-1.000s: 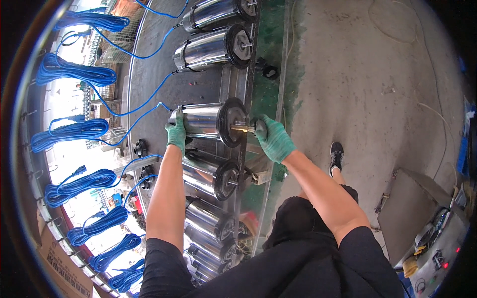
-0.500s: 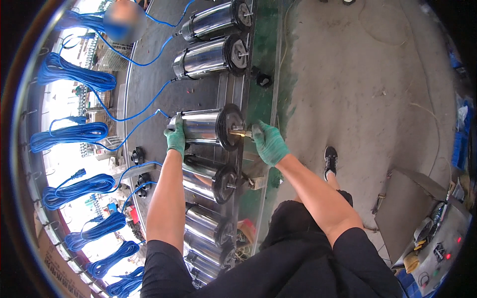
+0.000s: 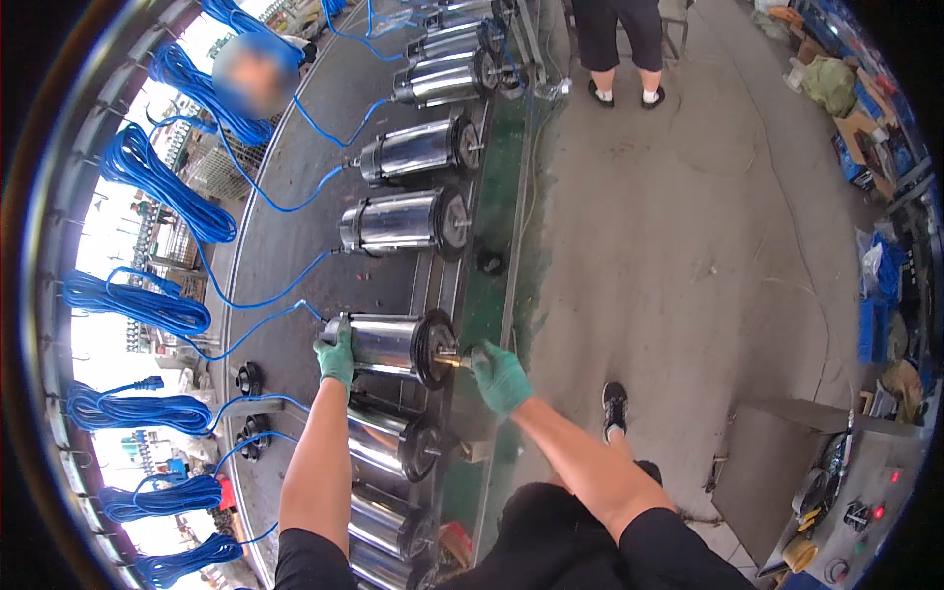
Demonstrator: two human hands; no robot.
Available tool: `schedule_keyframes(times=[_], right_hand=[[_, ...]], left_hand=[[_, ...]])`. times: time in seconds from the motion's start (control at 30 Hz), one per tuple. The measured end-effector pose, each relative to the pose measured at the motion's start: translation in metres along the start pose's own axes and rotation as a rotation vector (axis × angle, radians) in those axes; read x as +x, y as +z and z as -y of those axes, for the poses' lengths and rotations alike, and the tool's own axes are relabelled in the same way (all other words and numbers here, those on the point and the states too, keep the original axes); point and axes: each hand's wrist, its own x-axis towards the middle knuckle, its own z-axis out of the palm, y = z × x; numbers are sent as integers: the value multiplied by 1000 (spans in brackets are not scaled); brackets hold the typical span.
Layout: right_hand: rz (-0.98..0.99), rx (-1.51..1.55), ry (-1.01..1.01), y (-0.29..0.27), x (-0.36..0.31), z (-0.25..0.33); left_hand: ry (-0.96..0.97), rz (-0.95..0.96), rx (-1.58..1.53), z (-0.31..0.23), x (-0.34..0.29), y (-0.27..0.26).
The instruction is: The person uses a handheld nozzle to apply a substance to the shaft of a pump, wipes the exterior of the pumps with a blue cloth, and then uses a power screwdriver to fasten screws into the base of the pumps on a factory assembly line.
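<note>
The polished silver metal cylinder [image 3: 382, 342] lies sideways on the dark, flat tabletop [image 3: 280, 251] in front of you, its long axis running roughly left to right. Its smooth, mirror-like barrel ends in a thick black disc-shaped end cap [image 3: 439, 344], and that capped end points to your right. Your left hand [image 3: 336, 358], in a green knitted glove, is wrapped around the cylinder's left end. Your right hand [image 3: 501, 380], gloved alike, pinches a slender brass-coloured metal rod [image 3: 450, 360] at the centre of the capped end. Just beyond the cylinder lies a similar shiny canister [image 3: 398, 221], nearly parallel to it; another silver barrel [image 3: 379, 440] sits just on your side of it. Left of the cylinder hangs a looped bundle of smooth blue cable [image 3: 138, 301].
</note>
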Motion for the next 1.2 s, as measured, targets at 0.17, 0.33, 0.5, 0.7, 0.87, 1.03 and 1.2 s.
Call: schedule_keyframes(times=[0.17,0.33,0.5,0.7,0.87,1.03,1.2], right_hand=[[-99,-10,4,5,-1,-12],[-18,-84,16,9,1,2],[-74,5,-5,10,-3,10],[-37,-35,-18,10,0,5],[6,-96,-36,-11,1,2],[-131,-92,-87,9,8,-13],[-143,-151,-117,14,13,-12]], left_hand=[[48,-8,-15,2,6,8],[38,-8,-38,-2,-1,-8],[166,150,-15,18,50,-18],[119,226,-128,75,98,-16],[19,139,-23,74,123,5],[-46,195,-61,74,140,2],[-35,216,-56,72,139,-9]])
